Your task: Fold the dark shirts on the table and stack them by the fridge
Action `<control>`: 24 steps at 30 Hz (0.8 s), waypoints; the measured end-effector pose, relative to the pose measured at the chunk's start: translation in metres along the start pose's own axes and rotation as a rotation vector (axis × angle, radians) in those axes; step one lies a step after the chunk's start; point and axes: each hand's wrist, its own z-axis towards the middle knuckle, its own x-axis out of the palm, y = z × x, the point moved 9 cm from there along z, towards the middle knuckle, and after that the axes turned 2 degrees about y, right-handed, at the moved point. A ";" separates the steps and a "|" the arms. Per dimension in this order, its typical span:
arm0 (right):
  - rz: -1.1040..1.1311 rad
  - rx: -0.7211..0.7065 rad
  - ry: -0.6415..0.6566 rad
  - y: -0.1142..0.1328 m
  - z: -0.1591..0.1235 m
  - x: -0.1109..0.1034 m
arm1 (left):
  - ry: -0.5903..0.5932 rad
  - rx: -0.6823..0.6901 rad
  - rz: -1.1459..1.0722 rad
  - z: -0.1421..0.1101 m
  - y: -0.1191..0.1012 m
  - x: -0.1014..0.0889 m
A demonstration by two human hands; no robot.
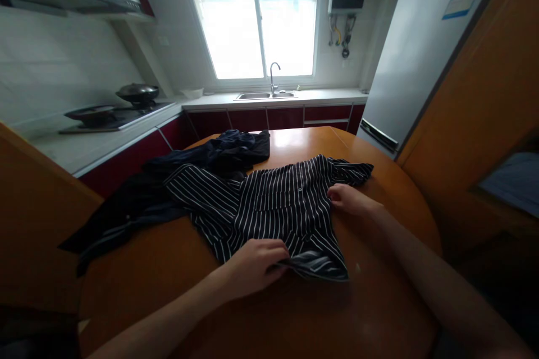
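Round table (379,314) edge bare beside striped shirt (269,207).

Dark navy cotton shirt w/ thin white stripes (269,207) lies spread flat, front up, buttons closed, mid round wooden table; near hem corner folded over, far sleeve rumpled.

Single head-worn view, forward and down over the near table (295,314); window (256,17) straight ahead, far off.
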 end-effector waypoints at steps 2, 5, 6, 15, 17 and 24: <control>0.076 -0.046 0.012 0.007 -0.003 -0.005 | -0.179 -0.106 -0.109 -0.003 0.022 -0.029; 0.150 -0.044 0.028 0.012 -0.009 -0.013 | -0.325 -0.215 -0.155 -0.011 0.045 -0.057; 0.165 -0.024 0.051 0.013 -0.012 -0.014 | -0.346 -0.248 -0.153 -0.013 0.050 -0.063; 0.147 0.083 -0.110 0.057 -0.060 0.021 | -0.559 -0.425 -0.250 -0.023 0.072 -0.079; 0.113 0.145 -0.240 0.067 -0.065 0.033 | -0.592 -0.406 -0.266 -0.023 0.069 -0.081; -0.003 0.248 -0.345 0.081 -0.053 0.047 | -0.668 -0.135 -0.222 -0.026 0.028 -0.088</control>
